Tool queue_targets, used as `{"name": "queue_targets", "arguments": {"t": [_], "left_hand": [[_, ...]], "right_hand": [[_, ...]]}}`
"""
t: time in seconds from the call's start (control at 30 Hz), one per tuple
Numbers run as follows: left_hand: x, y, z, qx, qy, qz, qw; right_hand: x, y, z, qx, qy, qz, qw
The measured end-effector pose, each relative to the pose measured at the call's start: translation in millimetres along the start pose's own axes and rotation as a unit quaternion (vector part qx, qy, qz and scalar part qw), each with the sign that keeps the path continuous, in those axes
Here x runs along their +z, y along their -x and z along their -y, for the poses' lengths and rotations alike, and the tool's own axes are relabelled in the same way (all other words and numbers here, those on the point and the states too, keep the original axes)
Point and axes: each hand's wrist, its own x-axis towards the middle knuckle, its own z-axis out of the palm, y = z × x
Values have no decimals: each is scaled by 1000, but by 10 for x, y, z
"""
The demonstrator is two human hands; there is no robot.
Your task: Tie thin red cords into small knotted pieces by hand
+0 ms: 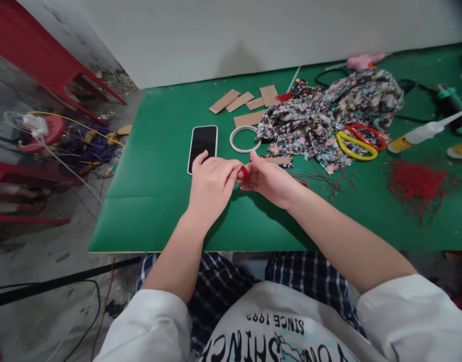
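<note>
Over the green table (159, 201), my left hand (215, 181) and my right hand (266, 178) meet at the fingertips. Between them is a small bundle of red thread (245, 174), pinched by the fingers of both hands. A phone (204, 141) with a dark screen lies partly behind my left hand. Just beyond my hands is a white ring-shaped roll (232, 139). Behind my right hand sits a cardboard strip (280, 161) on a piece of floral cloth. Fingers cover part of the red bundle.
Cardboard pieces (268, 95) lie at the back. To the right are floral fabric (329, 110), yellow-and-red scissors (356, 146), a glue bottle (415, 136), a red thread pile (417, 181) and a pink glue gun (363, 61). Red stools (34, 45) stand at the left.
</note>
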Motion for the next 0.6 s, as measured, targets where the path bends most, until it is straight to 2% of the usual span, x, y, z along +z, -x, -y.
{"name": "queue_targets", "arguments": {"t": [0.1, 0.2, 0.37, 0.47, 0.6], "left_hand": [[1, 4, 12, 21, 0, 0, 1000], [10, 8, 19, 27, 7, 1, 1000], [31, 10, 29, 28, 6, -3, 1000], [35, 12, 47, 33, -9, -2, 999], [25, 12, 65, 19, -3, 11, 1000]], "right_hand": [[-30, -6, 0, 49, -50, 40, 997], [-54, 3, -8, 60, -55, 66, 995], [-71, 14, -12, 58, -51, 48, 996], [-66, 8, -2, 23, 1, 17, 1000], [-34, 14, 24, -72, 123, -32, 989]]}}
